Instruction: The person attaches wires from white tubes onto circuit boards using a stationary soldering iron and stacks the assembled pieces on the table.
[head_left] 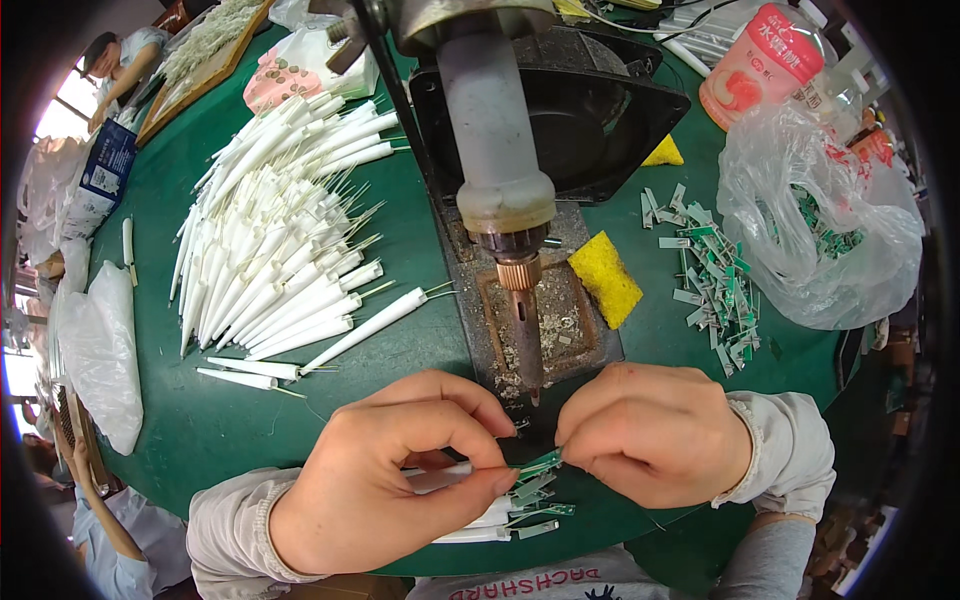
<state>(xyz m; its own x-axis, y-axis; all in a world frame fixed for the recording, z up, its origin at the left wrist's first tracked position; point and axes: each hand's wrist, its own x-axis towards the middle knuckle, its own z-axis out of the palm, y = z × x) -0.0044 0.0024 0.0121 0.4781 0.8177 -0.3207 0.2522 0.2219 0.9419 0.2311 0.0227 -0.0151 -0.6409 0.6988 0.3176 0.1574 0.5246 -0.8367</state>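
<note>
My left hand (370, 490) is closed around a white tapered tube (440, 478), its thumb and forefinger pinching near the wire end. The fingers of my right hand (655, 435) are closed on a small green circuit board (543, 463), which meets the tube's wires between my hands. Just above stands a soldering iron (524, 330), mounted upright with its tip pointing down. Below my fingers lie several white tubes (472, 536) with small boards at their ends. My fingers partly hide the joint between wires and board.
A large heap of white tubes with wires (260, 250) lies left on the green table (400, 345). Loose circuit boards (720, 290) lie right, beside a clear plastic bag (800, 250) of boards. A yellow sponge (606, 280) rests by the iron; a black fan-like housing (590, 110) stands behind.
</note>
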